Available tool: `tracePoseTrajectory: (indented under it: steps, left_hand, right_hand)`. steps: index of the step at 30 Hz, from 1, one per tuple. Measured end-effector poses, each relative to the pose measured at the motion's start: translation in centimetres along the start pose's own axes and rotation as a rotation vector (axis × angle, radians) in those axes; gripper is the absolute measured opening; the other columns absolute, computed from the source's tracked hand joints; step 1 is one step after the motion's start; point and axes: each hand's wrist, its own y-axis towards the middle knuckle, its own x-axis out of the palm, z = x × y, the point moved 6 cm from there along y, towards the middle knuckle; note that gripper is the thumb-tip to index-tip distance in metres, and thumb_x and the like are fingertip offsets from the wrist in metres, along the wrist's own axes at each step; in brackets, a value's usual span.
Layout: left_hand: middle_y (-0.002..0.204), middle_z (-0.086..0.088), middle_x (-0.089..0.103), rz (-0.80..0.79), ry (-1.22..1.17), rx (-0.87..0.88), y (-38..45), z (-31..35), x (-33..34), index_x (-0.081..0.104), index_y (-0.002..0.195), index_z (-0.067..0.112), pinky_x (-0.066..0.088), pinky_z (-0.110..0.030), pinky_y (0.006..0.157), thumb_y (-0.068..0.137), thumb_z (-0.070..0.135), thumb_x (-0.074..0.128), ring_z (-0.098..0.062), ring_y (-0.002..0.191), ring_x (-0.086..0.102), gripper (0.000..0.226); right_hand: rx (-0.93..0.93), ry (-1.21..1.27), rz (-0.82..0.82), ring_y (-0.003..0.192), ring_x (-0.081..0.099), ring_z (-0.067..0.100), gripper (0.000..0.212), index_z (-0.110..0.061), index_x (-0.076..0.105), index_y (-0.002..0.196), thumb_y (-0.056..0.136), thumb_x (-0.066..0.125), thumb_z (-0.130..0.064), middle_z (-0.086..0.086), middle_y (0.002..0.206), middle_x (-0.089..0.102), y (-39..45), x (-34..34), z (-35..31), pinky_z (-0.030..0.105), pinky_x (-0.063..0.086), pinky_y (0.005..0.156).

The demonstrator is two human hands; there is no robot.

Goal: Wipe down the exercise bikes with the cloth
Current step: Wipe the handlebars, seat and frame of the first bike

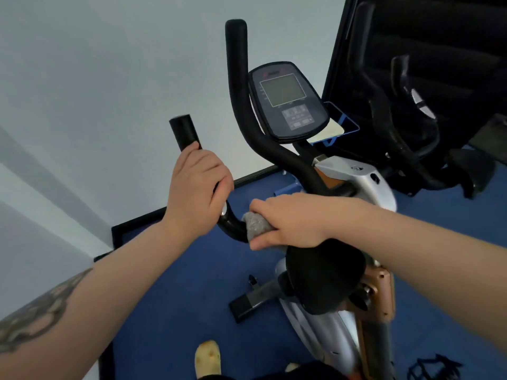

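Hands both gripping: left hand is wrapping the near handlebar; right hand is clutching the grey cloth against the bar's bend, just above the saddle. Blue floor is lying open left of the exercise bike.

Blue floor carries the exercise bike.

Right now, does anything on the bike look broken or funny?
Nothing stands out. The left hand holds the handlebar, the right hand presses the grey cloth on the bar, and the console looks intact.
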Motion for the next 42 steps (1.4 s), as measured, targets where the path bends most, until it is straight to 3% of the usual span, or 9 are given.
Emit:
tracePoseTrajectory:
  steps: [4,8,18,24,28,32,36,39,42]
  left_hand:
    - [0.091,0.000,0.064,-0.088,0.017,-0.088,-0.4,0.5,0.0,0.069,0.077,0.012,0.015,-0.033,0.117,0.095,0.022,0.039,-0.025,0.105,0.056,0.037]
    - [0.127,-0.010,0.060,-0.072,-0.012,-0.192,-2.3,1.8,0.4,0.073,0.097,0.008,0.023,-0.046,0.117,0.100,0.012,0.044,-0.032,0.139,0.035,0.029]
    - [0.162,0.000,0.018,0.062,-0.300,-0.577,-5.7,5.5,1.9,0.063,0.125,0.014,-0.007,-0.006,0.111,0.103,0.008,0.044,-0.019,0.151,-0.007,0.030]
    - [0.146,0.012,0.038,0.130,-0.512,-0.773,-7.5,11.1,2.5,0.062,0.111,0.029,0.009,-0.032,0.122,0.104,0.014,0.041,-0.003,0.148,0.003,0.027]
    - [0.119,0.019,0.058,0.206,-0.555,-0.798,-7.9,12.6,1.9,0.066,0.106,0.026,0.033,-0.034,0.110,0.099,0.021,0.040,-0.005,0.125,0.044,0.028]
    - [0.111,0.019,0.055,0.219,-0.442,-0.890,-9.2,13.9,2.1,0.058,0.110,0.035,0.023,-0.022,0.091,0.100,0.025,0.036,0.004,0.108,0.040,0.026]
    - [0.105,0.015,0.058,0.178,-0.490,-0.859,-9.1,13.5,2.3,0.058,0.106,0.029,0.042,-0.037,0.091,0.101,0.025,0.037,-0.006,0.098,0.054,0.022]
    - [0.095,0.011,0.062,0.074,-0.523,-0.854,-8.9,13.5,2.4,0.056,0.105,0.030,0.049,-0.041,0.080,0.103,0.029,0.035,-0.006,0.087,0.057,0.022]
    - [0.094,0.002,0.062,-0.027,-0.467,-0.869,-9.2,13.5,2.6,0.054,0.108,0.032,0.049,-0.042,0.075,0.101,0.036,0.031,-0.014,0.084,0.058,0.025]
  right_hand:
    - [-0.041,0.118,0.067,0.083,0.054,0.019,0.039,-0.024,0.034,0.102,0.093,0.047,-0.060,-0.002,0.090,0.052,0.0,0.1,-0.8,0.039,0.043,0.078]
    - [-0.071,0.223,0.097,0.076,0.052,0.010,0.030,-0.023,0.039,0.111,0.098,0.050,-0.047,-0.003,0.089,0.054,-2.5,-1.1,0.7,0.034,0.038,0.067]
    - [0.037,0.399,0.275,0.080,0.059,0.004,0.046,-0.027,0.049,0.114,0.090,0.041,-0.066,-0.012,0.087,0.062,-9.7,-1.2,1.8,0.032,0.049,0.078]
    - [0.112,0.690,0.775,0.090,0.055,0.014,0.038,-0.035,0.048,0.094,0.097,0.018,-0.058,-0.008,0.091,0.056,-11.5,3.0,0.4,0.044,0.048,0.081]
    - [0.253,0.522,0.719,0.085,0.059,0.018,0.033,-0.027,0.048,0.098,0.102,0.023,-0.048,-0.004,0.090,0.060,-8.8,2.1,1.6,0.039,0.046,0.071]
    - [0.230,0.698,0.858,0.088,0.060,0.013,0.028,-0.031,0.051,0.105,0.100,0.032,-0.051,-0.007,0.095,0.061,-10.0,3.9,2.2,0.042,0.052,0.074]
    - [0.248,0.759,0.944,0.084,0.062,0.004,0.024,-0.044,0.042,0.109,0.095,0.029,-0.057,-0.014,0.092,0.061,-12.1,5.7,2.1,0.040,0.055,0.071]
    - [0.344,0.529,0.806,0.079,0.061,0.020,0.035,-0.033,0.042,0.101,0.093,0.022,-0.060,-0.008,0.082,0.061,-10.1,3.9,2.8,0.040,0.049,0.070]
    - [0.427,0.565,0.864,0.078,0.060,0.022,0.042,-0.028,0.046,0.098,0.091,0.024,-0.063,-0.003,0.082,0.063,-10.2,3.8,3.2,0.040,0.049,0.072]
